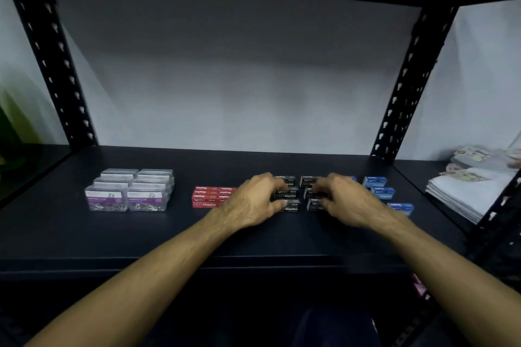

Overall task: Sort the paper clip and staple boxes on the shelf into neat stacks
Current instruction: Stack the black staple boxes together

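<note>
Several black staple boxes [290, 195] lie in two columns at the middle of the dark shelf [169, 234]. My left hand [253, 201] grips the left column of black boxes, fingers curled over them. My right hand [345, 200] grips the right column of black boxes [310, 181] the same way. Left of them sits a tidy block of red staple boxes [208, 196]. Clear paper clip boxes [129, 190] with purple labels stand in two neat rows at the far left. Loose blue staple boxes [379, 187] lie scattered to the right, partly hidden by my right hand.
Black perforated uprights [406, 79] frame the shelf at both back corners, with a grey wall behind. A pile of white papers and sticker sheets [468, 186] lies on the neighbouring shelf at the right. The shelf's front edge [197, 265] runs below my forearms.
</note>
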